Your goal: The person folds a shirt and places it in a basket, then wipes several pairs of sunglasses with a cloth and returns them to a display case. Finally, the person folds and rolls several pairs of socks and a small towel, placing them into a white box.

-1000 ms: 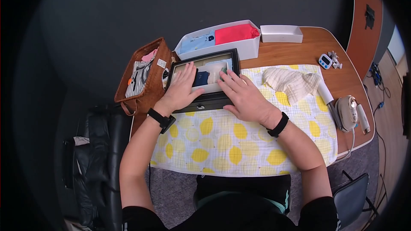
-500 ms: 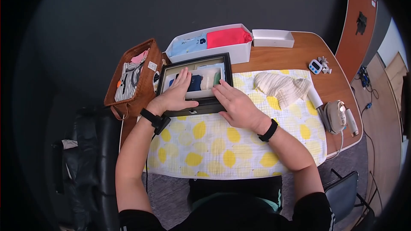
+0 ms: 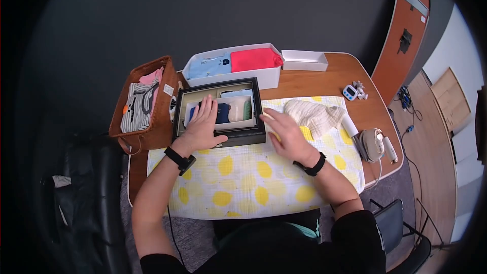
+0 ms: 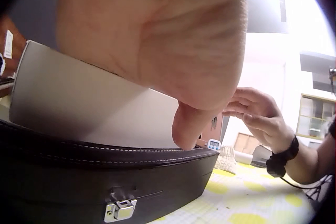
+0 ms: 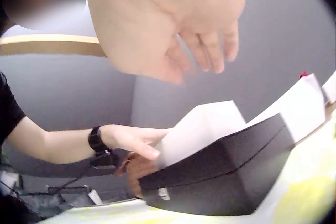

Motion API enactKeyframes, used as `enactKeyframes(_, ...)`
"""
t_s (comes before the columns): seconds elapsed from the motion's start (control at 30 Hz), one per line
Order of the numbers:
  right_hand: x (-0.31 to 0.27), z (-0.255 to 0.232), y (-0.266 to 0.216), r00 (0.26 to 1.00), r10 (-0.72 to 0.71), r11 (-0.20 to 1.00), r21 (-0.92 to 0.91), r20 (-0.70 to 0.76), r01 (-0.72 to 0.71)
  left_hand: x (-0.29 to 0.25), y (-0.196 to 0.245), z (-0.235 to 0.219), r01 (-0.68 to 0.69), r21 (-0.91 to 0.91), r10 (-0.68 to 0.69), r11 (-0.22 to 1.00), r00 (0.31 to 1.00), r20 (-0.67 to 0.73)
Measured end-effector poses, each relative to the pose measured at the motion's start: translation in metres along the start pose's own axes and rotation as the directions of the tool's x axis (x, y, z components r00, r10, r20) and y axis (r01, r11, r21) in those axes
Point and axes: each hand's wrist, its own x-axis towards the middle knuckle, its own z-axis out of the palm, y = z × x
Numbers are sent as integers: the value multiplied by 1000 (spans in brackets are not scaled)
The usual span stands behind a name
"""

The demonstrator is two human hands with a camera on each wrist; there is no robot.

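A black case [image 3: 238, 140] with stitched edges and a metal clasp [image 4: 122, 210] lies on the cloth-covered table. On its top sits a small white box [image 4: 79, 103] holding folded pieces in navy [image 3: 222, 113], cream [image 3: 236, 109] and green [image 3: 247, 109]. My left hand [image 3: 202, 125] reaches over the white box's left part with fingers straight, its thumb out over the case's front edge. Beside the case's right edge, my right hand [image 3: 288, 137] hovers with fingers loosely bent and nothing held. The right wrist view shows that hand above the case.
A brown basket [image 3: 163, 116] of clothes stands left. Behind the case are a long white bin [image 3: 243, 79] with blue and red clothes and a shallow white box [image 3: 304, 63]. To the right are a cream cloth [image 3: 312, 115], timer [image 3: 349, 92] and beige corded appliance [image 3: 372, 144].
My right hand has come off the white box and moved right, just past the case's edge. My left hand stays over the box. The head view has shifted, moving the table left in it.
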Motion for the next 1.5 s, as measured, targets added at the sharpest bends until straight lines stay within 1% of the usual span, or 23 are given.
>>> enactKeyframes(0.03,-2,-6,5,985,-79,993,-96,-154,65,0,1,-4,2,-10,-2,1000,1000,26)
enactKeyframes(0.07,-13,-11,15,986,-70,993,-107,-153,54,2,-3,-4,-12,-16,13,1000,1000,28)
enactKeyframes(0.13,-43,-17,43,989,16,950,-306,-148,-61,5,-14,-3,-12,-160,15,987,1000,22)
enactKeyframes(0.17,-52,-18,52,988,30,947,-313,-154,-77,6,-16,-7,1,-187,-2,982,1000,-3)
enactKeyframes(0.2,-62,-17,61,982,21,933,-350,-187,-86,5,-17,-12,-4,-56,1,998,999,-47)
enactKeyframes(0.27,-70,-19,68,974,29,916,-384,-225,-116,11,-19,-20,-11,47,17,999,993,-120)
enactKeyframes(0.33,-75,-17,73,956,119,877,-422,-270,-228,14,-26,-17,-36,81,45,996,993,-107)
enactKeyframes(0.4,-76,-14,74,939,163,870,-405,-302,-282,19,-34,-5,-67,21,68,997,997,-32)
enactKeyframes(0.5,-78,-8,78,908,242,866,-346,-342,-361,18,-36,0,-82,25,83,996,996,-42)
enactKeyframes(0.57,-85,-2,78,869,435,841,-238,-237,-486,19,-34,-1,-64,54,66,996,998,-22)
enactKeyframes(0.7,-88,4,81,888,422,870,-195,-181,-453,20,-32,-2,-42,57,42,998,999,3)
enactKeyframes(0.77,-89,5,83,882,466,862,-190,-71,-470,20,-34,0,-64,37,64,997,998,-2)
enactKeyframes(0.87,-88,4,78,855,518,843,-147,-33,-517,21,-33,0,-61,41,62,997,998,-8)
enactKeyframes(0.93,-89,5,80,865,501,854,-144,-28,-500,20,-32,0,-33,47,34,998,999,0)
enactKeyframes(1.1,-90,4,80,867,496,855,-152,-41,-496,17,-31,-4,-66,16,67,998,997,-31)
enactKeyframes(1.17,-91,6,82,874,476,866,-122,-93,-485,13,-22,-8,-74,-21,73,997,996,-41)
enactKeyframes(1.2,-92,6,83,873,478,863,-134,-98,-487,9,-16,-9,-97,8,97,995,986,-139)
enactKeyframes(1.23,-91,6,81,871,478,834,-255,-111,-490,4,-9,-11,-117,37,122,992,964,-234)
enactKeyframes(1.3,-97,8,85,864,491,733,-485,-109,-477,-8,23,-8,-205,-56,161,977,887,-433)
enactKeyframes(1.33,-98,7,85,864,492,730,-493,-103,-474,-16,37,-1,-249,-126,150,960,841,-520)
enactKeyframes(1.4,-96,7,84,825,540,672,-505,-166,-541,-29,52,18,-353,-177,193,919,793,-578)
enactKeyframes(1.43,-95,6,83,832,533,677,-512,-154,-529,-37,68,14,-335,-110,210,936,780,-590)
enactKeyframes(1.5,-91,6,78,814,541,677,-463,-212,-571,-47,61,30,-307,-103,191,946,785,-589)
